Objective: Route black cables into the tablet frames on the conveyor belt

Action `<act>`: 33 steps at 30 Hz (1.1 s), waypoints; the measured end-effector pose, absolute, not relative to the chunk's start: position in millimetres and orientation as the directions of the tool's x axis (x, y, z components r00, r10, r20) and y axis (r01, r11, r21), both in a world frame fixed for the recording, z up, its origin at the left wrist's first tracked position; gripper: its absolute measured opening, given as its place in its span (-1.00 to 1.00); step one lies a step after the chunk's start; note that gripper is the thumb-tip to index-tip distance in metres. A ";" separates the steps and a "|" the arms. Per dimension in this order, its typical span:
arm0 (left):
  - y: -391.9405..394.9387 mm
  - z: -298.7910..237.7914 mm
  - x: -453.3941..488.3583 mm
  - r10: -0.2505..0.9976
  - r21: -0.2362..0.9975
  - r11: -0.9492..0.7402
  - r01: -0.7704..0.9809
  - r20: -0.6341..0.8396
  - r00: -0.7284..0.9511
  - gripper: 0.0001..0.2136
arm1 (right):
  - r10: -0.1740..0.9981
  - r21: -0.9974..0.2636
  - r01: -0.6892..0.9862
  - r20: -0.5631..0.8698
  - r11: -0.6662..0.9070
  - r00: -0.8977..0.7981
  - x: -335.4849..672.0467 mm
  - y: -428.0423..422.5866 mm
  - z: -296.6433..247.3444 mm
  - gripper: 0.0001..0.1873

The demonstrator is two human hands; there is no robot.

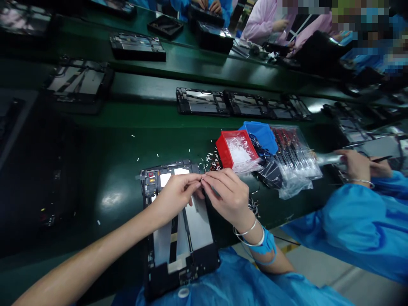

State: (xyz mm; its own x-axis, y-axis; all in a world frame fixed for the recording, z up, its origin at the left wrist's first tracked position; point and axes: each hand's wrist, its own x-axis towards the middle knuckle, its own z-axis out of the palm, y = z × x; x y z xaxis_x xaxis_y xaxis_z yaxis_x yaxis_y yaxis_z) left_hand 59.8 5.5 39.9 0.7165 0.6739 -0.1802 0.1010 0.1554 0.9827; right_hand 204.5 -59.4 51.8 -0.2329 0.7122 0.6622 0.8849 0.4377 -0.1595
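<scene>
An opened tablet (199, 221), its battery panels and ribbon cables bare, lies at the front edge of the green bench. Over its upper right part my left hand (178, 189) and my right hand (228, 193) meet fingertip to fingertip. Both are closed in a pinch; whatever sits between the fingertips is too small to make out. The right wrist carries bracelets and a blue band. Just beyond the hands stands a red bin (225, 151) with small white pieces (239, 148) in it, and similar pieces lie scattered beside it.
Behind the red bin is a blue bin (259, 134) with dark parts. A clear plastic bag (298, 157) of wired parts lies to its right. More opened tablets (204, 102) line the conveyor. A co-worker's hand (357, 165) works at right; a large dark object (35, 170) stands left.
</scene>
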 end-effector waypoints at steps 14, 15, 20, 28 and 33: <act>7.2 41.1 58.9 0.669 0.955 0.268 0.128 -0.280 0.688 -0.78 | 0.646 -0.025 0.988 0.759 0.154 -0.082 257.5 -54.2 61.2 -0.88; 6.4 41.0 58.9 0.663 0.956 0.274 0.106 -0.268 0.699 -0.75 | 0.657 -0.026 0.978 0.744 0.207 -0.119 250.2 -56.0 60.2 -0.88; 2.2 42.8 60.8 0.615 0.943 0.334 0.002 -0.220 0.757 -0.69 | 0.669 -0.027 0.913 0.690 0.408 -0.278 216.2 -60.4 53.4 -0.90; 2.8 42.6 62.1 0.590 0.918 0.396 0.009 -0.262 0.764 -0.73 | 0.650 -0.129 0.924 0.745 0.360 -0.149 233.0 -58.1 63.0 -0.85; 2.2 42.4 60.7 0.602 0.923 0.383 0.024 -0.269 0.751 -0.75 | 0.591 -0.026 0.990 0.804 0.136 -0.060 265.0 -53.3 62.4 -0.86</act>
